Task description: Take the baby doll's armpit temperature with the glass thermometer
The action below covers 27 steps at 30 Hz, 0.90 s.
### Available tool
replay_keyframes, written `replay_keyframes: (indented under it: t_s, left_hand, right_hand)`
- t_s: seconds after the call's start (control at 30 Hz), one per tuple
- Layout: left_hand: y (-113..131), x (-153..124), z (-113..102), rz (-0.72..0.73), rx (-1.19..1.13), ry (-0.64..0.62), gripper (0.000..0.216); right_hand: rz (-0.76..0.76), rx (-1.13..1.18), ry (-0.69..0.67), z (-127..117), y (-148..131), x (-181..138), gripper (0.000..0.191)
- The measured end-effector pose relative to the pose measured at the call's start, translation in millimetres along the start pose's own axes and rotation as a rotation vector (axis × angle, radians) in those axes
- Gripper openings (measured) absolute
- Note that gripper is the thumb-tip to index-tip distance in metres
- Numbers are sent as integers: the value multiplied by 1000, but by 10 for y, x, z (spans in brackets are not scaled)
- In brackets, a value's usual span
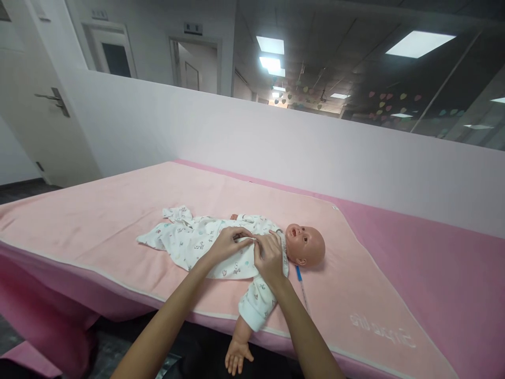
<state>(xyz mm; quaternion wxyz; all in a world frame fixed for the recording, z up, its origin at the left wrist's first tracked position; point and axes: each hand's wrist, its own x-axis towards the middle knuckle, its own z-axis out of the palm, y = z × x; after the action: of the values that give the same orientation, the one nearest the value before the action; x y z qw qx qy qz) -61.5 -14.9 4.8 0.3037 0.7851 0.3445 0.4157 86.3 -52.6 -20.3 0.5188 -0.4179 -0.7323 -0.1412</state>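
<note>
A baby doll lies on its back on the pink blanket, head to the right. It wears a white printed romper whose legs stretch out to the left. My left hand and my right hand meet over the doll's chest, both pinching the romper's front with thumb and fingers. What exactly lies between the fingertips, fabric edge or fastener, is too small to make out. One doll arm hangs over the near edge of the bed, below my right hand. Beside the doll's neck lies a thin thermometer-like stick with a blue end.
The light pink blanket covers most of a bed with a darker pink cover. A white wall with a window above runs along the far side. At the left stands a door with a metal handle.
</note>
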Motion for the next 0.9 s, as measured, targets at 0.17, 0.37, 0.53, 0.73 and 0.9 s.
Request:
replay_keyframes:
  t_s: [0.17,0.37,0.53,0.73,0.9]
  left_hand:
    - [-58,-151,-128,-10,181,93,25]
    - [-203,-411,-247,15,303,117,28]
    - [-243,-494,-197,23,285,187,25]
    - [-270,-509,-197,49,235,186,21]
    - [-309,-505,-195,58,210,210,19]
  right_hand:
    - [9,2,17,1,3,0,20]
    - [9,12,22,-4,2,-11,20]
    - [29,24,11,-2,5,-14,18]
    - [25,27,23,12,19,-25,17]
    - [22,13,25,20,19,-25,16]
